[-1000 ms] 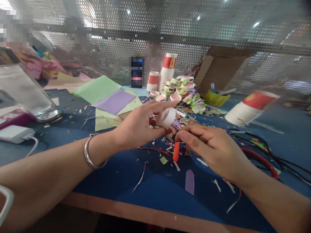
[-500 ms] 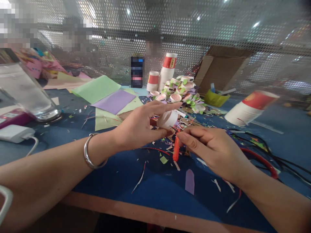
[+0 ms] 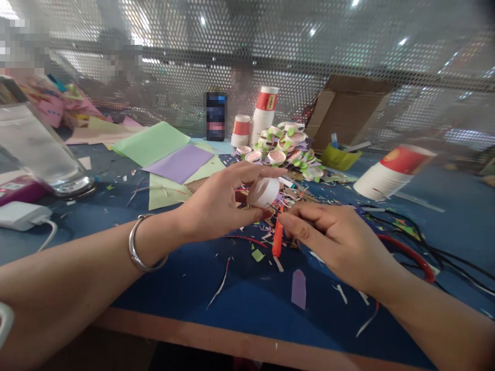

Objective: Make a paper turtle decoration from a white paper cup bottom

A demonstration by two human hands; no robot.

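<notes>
My left hand [image 3: 228, 198] is curled around a short white cup piece [image 3: 266, 191], like the cut-off bottom of a paper cup, held tilted above the table between thumb and fingers. Close to it on the right, my right hand [image 3: 328, 234] is closed in a pinch on a thin dark pointed tool [image 3: 274, 207]. The tool's tip reaches the lower edge of the cup piece; whether it touches cannot be told, and the rest is hidden in my fingers. An orange stick-like object [image 3: 277, 239] shows just below the pinch, apparently on the table among paper scraps.
Behind my hands stands a pile of small decorated cup pieces [image 3: 276, 157], with stacked paper cups [image 3: 263, 123] and a phone [image 3: 215, 116]. More cups [image 3: 390, 175] lean at right near black cables [image 3: 421, 239]. Coloured paper [image 3: 154, 141] and a water glass [image 3: 58, 149] are at left.
The view has shifted slightly. The thin dark tip between my right fingers now shows against the cup piece's lower edge. My left hand keeps its hold.
</notes>
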